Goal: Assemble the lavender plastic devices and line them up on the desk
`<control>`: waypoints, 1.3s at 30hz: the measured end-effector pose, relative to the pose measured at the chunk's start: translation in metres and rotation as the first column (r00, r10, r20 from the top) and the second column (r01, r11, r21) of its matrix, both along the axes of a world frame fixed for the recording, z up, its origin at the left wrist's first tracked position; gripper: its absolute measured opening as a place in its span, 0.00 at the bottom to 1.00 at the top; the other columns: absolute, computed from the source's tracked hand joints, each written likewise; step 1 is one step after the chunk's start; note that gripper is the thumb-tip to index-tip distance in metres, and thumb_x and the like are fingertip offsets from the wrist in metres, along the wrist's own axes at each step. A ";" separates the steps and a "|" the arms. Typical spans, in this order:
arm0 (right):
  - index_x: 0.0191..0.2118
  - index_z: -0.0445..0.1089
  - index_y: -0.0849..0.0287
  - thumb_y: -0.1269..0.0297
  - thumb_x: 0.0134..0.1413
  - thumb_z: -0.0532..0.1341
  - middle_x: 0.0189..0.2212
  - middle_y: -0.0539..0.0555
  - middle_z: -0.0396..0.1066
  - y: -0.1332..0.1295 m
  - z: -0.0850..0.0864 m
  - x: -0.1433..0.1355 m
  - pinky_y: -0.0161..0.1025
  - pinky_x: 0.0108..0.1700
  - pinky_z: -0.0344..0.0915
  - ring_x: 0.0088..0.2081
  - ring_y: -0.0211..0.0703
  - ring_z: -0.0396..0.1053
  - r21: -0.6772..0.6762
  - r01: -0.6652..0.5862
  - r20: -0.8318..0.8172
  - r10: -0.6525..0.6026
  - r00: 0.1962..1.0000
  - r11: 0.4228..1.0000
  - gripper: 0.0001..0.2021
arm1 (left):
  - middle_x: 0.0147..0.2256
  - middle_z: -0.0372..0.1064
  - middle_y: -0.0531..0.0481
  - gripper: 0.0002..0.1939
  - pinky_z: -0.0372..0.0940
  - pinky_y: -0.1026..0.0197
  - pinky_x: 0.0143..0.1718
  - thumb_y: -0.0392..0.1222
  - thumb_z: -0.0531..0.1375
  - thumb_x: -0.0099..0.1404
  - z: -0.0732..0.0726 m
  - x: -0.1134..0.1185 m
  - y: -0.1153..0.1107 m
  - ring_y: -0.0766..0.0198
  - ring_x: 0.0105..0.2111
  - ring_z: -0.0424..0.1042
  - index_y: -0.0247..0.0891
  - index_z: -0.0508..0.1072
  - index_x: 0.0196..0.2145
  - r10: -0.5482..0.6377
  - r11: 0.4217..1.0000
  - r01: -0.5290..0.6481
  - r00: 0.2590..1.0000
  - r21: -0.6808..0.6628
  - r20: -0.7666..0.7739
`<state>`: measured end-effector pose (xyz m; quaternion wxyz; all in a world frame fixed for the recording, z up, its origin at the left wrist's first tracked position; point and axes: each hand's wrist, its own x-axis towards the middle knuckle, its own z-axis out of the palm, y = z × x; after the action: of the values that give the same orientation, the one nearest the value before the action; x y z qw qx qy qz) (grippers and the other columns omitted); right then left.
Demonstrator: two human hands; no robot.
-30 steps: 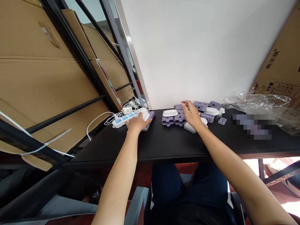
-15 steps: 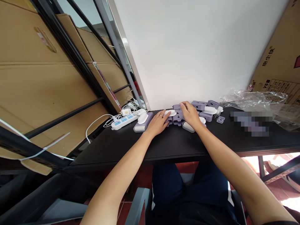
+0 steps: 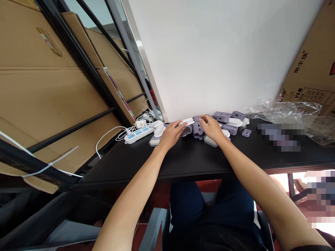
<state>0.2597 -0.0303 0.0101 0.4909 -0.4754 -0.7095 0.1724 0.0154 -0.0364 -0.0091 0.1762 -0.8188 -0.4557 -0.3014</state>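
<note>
Near the back of the black table, my left hand [image 3: 171, 135] is closed around a purple piece with a white oval top [image 3: 186, 121], fingers on its top and side. The piece is slightly tilted. My right hand [image 3: 211, 128] rests with bent, spread fingers at the right edge of a purple socket-like piece [image 3: 199, 128]; it seems to hold nothing. A grey-white rounded piece [image 3: 210, 141] lies under my right wrist. Left of my left hand is another purple piece with a white top [image 3: 159, 131], partly covered by the hand.
At the left a white power strip [image 3: 138, 134] lies with tangled cables. Several purple and white parts [image 3: 230, 129] and a flat purple plate [image 3: 246, 133] lie to the right. Beyond are clear plastic wrap [image 3: 285, 108] and a cardboard box [image 3: 311, 80]. A white wall stands behind.
My left hand has moved a little left with the white-topped piece, opening a gap to the purple piece beside it. My right hand has shifted slightly left.
</note>
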 end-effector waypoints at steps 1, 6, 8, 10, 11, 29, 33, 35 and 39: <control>0.48 0.75 0.54 0.55 0.66 0.56 0.46 0.57 0.79 0.000 -0.001 0.000 0.50 0.53 0.67 0.49 0.53 0.74 -0.006 -0.009 0.000 0.009 1.000 1.000 0.14 | 0.61 0.71 0.41 0.22 0.70 0.49 0.57 0.47 0.49 0.79 0.001 -0.002 -0.001 0.52 0.58 0.72 0.47 0.73 0.64 -0.019 1.000 0.018 1.000 0.014 0.022; 0.62 0.69 0.52 0.48 0.65 0.59 0.51 0.57 0.77 0.000 -0.001 -0.001 0.52 0.59 0.66 0.53 0.53 0.73 -0.065 -0.141 -0.127 0.132 0.983 0.988 0.25 | 0.60 0.72 0.40 0.21 0.68 0.49 0.61 0.46 0.50 0.79 0.008 0.000 -0.009 0.54 0.59 0.72 0.45 0.75 0.62 -0.108 0.987 0.094 0.988 0.127 0.110; 0.65 0.67 0.52 0.45 0.65 0.59 0.51 0.56 0.77 0.000 0.000 -0.001 0.50 0.59 0.66 0.53 0.51 0.73 -0.063 -0.219 -0.199 0.203 0.959 0.974 0.28 | 0.60 0.72 0.40 0.20 0.69 0.49 0.62 0.45 0.51 0.79 0.008 0.006 -0.014 0.55 0.59 0.73 0.45 0.75 0.61 -0.166 0.975 0.148 0.981 0.163 0.101; 0.64 0.68 0.52 0.44 0.64 0.59 0.49 0.55 0.77 0.002 0.001 -0.001 0.49 0.58 0.67 0.51 0.50 0.73 -0.046 -0.256 -0.227 0.240 0.944 0.965 0.28 | 0.60 0.72 0.40 0.19 0.70 0.49 0.61 0.44 0.52 0.79 0.007 0.014 -0.018 0.55 0.59 0.73 0.45 0.75 0.61 -0.227 0.963 0.217 0.973 0.160 0.050; 0.61 0.71 0.53 0.44 0.62 0.60 0.47 0.54 0.77 0.002 0.002 -0.001 0.48 0.57 0.67 0.49 0.49 0.73 -0.039 -0.266 -0.222 0.251 0.942 0.963 0.28 | 0.60 0.72 0.40 0.19 0.70 0.49 0.61 0.44 0.52 0.79 0.006 0.017 -0.020 0.55 0.60 0.73 0.46 0.76 0.60 -0.247 0.959 0.242 0.969 0.145 0.021; 0.42 0.74 0.56 0.68 0.64 0.59 0.28 0.49 0.71 -0.005 -0.012 -0.021 0.39 0.40 0.61 0.32 0.43 0.68 0.026 -0.080 0.131 0.076 0.988 0.996 0.07 | 0.55 0.79 0.40 0.25 0.70 0.54 0.58 0.55 0.49 0.79 0.007 -0.004 -0.002 0.55 0.54 0.79 0.38 0.75 0.60 0.060 0.967 -0.210 0.740 0.145 0.670; 0.45 0.75 0.58 0.70 0.66 0.57 0.38 0.56 0.76 -0.013 -0.018 -0.032 0.41 0.43 0.63 0.41 0.48 0.71 0.039 -0.084 0.338 0.066 0.939 0.996 0.09 | 0.55 0.79 0.41 0.23 0.71 0.53 0.58 0.52 0.51 0.79 0.007 -0.002 -0.004 0.53 0.56 0.78 0.39 0.76 0.59 0.084 0.972 -0.207 0.747 0.111 0.659; 0.50 0.74 0.57 0.66 0.67 0.58 0.41 0.58 0.76 -0.017 -0.016 -0.032 0.43 0.47 0.65 0.45 0.51 0.71 0.073 -0.110 0.366 0.076 0.928 0.991 0.10 | 0.57 0.78 0.42 0.23 0.70 0.54 0.59 0.52 0.51 0.79 0.007 0.001 -0.006 0.54 0.57 0.77 0.39 0.76 0.59 0.069 0.977 -0.182 0.763 0.111 0.643; 0.69 0.61 0.56 0.57 0.64 0.65 0.54 0.62 0.73 -0.022 -0.013 -0.028 0.52 0.57 0.67 0.55 0.57 0.71 0.110 -0.211 0.321 0.167 0.932 0.971 0.31 | 0.56 0.79 0.44 0.23 0.71 0.55 0.58 0.53 0.50 0.79 0.006 0.012 -0.014 0.56 0.56 0.78 0.40 0.76 0.59 -0.010 0.996 -0.043 0.828 0.082 0.561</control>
<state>0.2313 -0.0528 -0.0026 0.3875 -0.3896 -0.8305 0.0912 0.0279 -0.0509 -0.0033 0.0744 -0.6815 -0.4802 -0.5471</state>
